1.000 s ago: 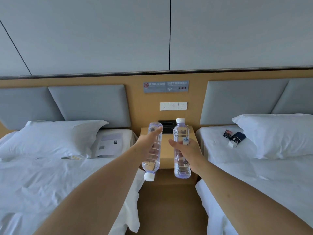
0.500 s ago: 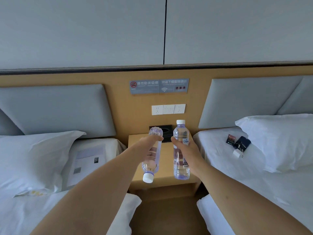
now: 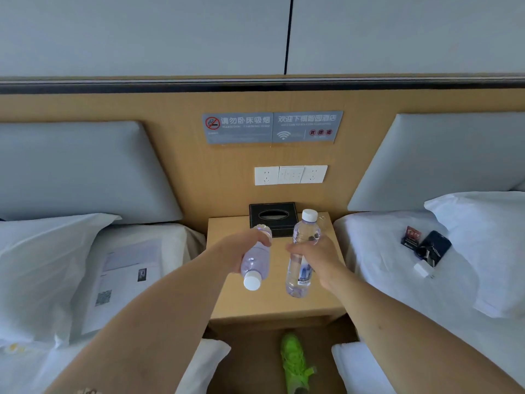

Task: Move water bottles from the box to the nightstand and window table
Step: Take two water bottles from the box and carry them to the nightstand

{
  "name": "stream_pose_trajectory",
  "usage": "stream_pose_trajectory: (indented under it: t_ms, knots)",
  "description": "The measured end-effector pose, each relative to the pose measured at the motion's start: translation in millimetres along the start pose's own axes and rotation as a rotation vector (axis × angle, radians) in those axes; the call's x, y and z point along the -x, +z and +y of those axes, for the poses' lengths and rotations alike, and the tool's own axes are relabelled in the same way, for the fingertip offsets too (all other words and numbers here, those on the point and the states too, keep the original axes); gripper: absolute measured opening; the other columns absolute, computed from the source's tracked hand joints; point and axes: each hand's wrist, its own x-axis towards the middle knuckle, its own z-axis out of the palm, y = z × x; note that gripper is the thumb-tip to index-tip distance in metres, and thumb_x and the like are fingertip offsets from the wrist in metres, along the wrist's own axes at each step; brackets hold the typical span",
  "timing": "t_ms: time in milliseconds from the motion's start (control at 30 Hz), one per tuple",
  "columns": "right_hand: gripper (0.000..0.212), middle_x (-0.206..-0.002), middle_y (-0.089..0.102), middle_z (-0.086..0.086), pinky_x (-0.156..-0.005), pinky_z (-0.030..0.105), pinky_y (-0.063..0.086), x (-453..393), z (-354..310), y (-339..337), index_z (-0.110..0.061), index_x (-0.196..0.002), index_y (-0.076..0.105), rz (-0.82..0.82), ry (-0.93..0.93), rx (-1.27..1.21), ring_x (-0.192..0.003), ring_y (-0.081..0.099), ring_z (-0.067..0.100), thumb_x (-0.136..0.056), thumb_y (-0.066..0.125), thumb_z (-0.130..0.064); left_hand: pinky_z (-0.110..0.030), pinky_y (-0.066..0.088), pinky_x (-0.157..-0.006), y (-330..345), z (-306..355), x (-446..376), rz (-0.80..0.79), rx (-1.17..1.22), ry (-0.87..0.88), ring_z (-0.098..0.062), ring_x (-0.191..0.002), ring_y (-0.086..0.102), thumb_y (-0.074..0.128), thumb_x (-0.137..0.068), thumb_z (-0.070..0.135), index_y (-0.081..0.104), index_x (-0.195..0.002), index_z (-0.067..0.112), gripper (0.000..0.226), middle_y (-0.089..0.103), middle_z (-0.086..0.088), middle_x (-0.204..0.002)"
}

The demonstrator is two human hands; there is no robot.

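Observation:
A light wooden nightstand (image 3: pixel 326 302) stands between two beds. My left hand (image 3: pixel 237 247) grips a clear water bottle (image 3: pixel 257 261) held upside down, its white cap pointing toward me, above the left half of the nightstand top. My right hand (image 3: pixel 314 255) grips a second clear water bottle (image 3: pixel 299 275) upright, white cap on top, over the middle of the nightstand. Whether its base touches the wood I cannot tell.
A black tissue box (image 3: pixel 274 218) sits at the back of the nightstand against the wooden headboard. White beds with pillows flank it; a paper sheet (image 3: pixel 122 282) lies on the left bed, a phone (image 3: pixel 434 247) and small items on the right. A green shoe (image 3: pixel 295 362) shows below.
I have come closer to the nightstand. Both hands with their bottles now hang right over its top, lower than before. The grips are unchanged.

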Motion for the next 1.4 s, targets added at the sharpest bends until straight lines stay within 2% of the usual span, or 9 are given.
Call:
stream_pose_trajectory:
  t_ms: [133,233,400,533,667,933,1067,1267,1400]
  knots:
    - [0.066,-0.106,0.068,-0.005,-0.07,0.031,0.049,-57.6,-5.2,-2.4,-0.029,-0.118,0.058,-0.05,-0.003,0.055,-0.093,0.066,0.012,-0.062,0.095,-0.027,-0.03,0.055,-0.067,5.9,23.6,-36.0,0.108,-0.116,-0.036,-0.017,-0.069,0.064,0.066,-0.092,0.018,0.063,-0.087,0.016,0.007,0.063,-0.003,-0.085]
    - [0.067,-0.105,0.069,-0.007,-0.067,0.029,0.047,-98.7,-8.8,-1.7,-0.027,-0.118,0.058,-0.093,0.014,0.081,-0.089,0.064,0.008,-0.063,0.096,-0.023,-0.024,0.058,-0.054,2.5,37.6,-51.8,0.109,-0.069,-0.117,-0.015,-0.06,0.069,0.067,-0.093,0.015,0.072,-0.086,0.013,0.009,0.068,-0.008,-0.087]
    - [0.06,-0.109,0.067,-0.002,-0.085,0.039,0.056,-151.7,-0.8,4.3,-0.03,-0.116,0.056,-0.15,0.055,0.084,-0.098,0.066,0.016,-0.068,0.092,-0.02,-0.04,0.063,-0.082,-0.7,43.9,-88.3,0.214,-0.069,-0.163,-0.031,-0.091,0.067,0.081,-0.08,0.013,0.067,-0.118,0.008,0.041,0.062,-0.016,-0.113]
    - [0.06,-0.11,0.066,-0.002,-0.078,0.034,0.054,-178.7,11.8,13.9,-0.026,-0.113,0.058,-0.158,0.091,0.137,-0.099,0.065,0.018,-0.064,0.091,-0.02,-0.034,0.063,-0.062,-2.1,46.6,-122.2,0.244,-0.186,-0.15,-0.031,-0.095,0.062,0.08,-0.082,0.005,0.069,-0.118,0.008,0.038,0.057,-0.011,-0.118]
    - [0.057,-0.094,0.07,-0.005,-0.062,0.027,0.05,-202.0,19.9,24.1,-0.018,-0.104,0.063,-0.194,0.072,0.272,-0.084,0.065,0.014,-0.055,0.091,-0.012,-0.046,0.063,-0.069,-6.9,48.4,-162.0,0.342,-0.159,-0.221,-0.038,-0.098,0.061,0.084,-0.08,0.011,0.059,-0.116,0.005,0.044,0.056,-0.017,-0.114]
    - [0.058,-0.097,0.072,0.002,-0.066,0.028,0.054,-241.0,38.1,49.4,-0.008,-0.108,0.063,-0.152,0.139,0.263,-0.082,0.064,0.017,-0.056,0.088,-0.006,-0.035,0.058,-0.047,-14.5,52.8,-222.3,0.397,-0.155,-0.26,-0.033,-0.077,0.065,0.083,-0.082,0.018,0.063,-0.081,0.013,0.021,0.059,-0.011,-0.092]
    - [0.048,-0.095,0.07,-0.007,-0.065,0.025,0.05,-247.7,40.4,62.1,-0.021,-0.103,0.06,-0.134,0.133,0.164,-0.083,0.063,0.013,-0.063,0.083,-0.008,-0.031,0.055,-0.041,-17.2,58.5,-238.3,0.384,-0.085,-0.241,-0.031,-0.073,0.064,0.082,-0.086,0.023,0.064,-0.083,0.014,0.02,0.06,-0.009,-0.094]
    - [0.046,-0.096,0.06,-0.009,-0.047,0.012,0.043,-252.2,37.1,72.6,-0.025,-0.101,0.055,-0.173,0.144,0.144,-0.08,0.057,0.005,-0.071,0.088,-0.013,-0.04,0.058,-0.051,-17.0,64.3,-247.5,0.371,0.118,-0.243,-0.032,-0.087,0.064,0.072,-0.094,0.024,0.063,-0.105,0.009,0.021,0.058,-0.016,-0.118]
    - [0.046,-0.098,0.057,-0.009,-0.056,0.02,0.042,-251.1,38.4,74.1,-0.023,-0.114,0.052,-0.169,0.155,0.19,-0.084,0.056,0.007,-0.08,0.082,-0.016,-0.046,0.063,-0.074,-17.1,72.1,-244.0,0.274,0.259,-0.204,-0.029,-0.087,0.066,0.059,-0.102,0.033,0.057,-0.129,0.008,0.037,0.059,-0.017,-0.126]
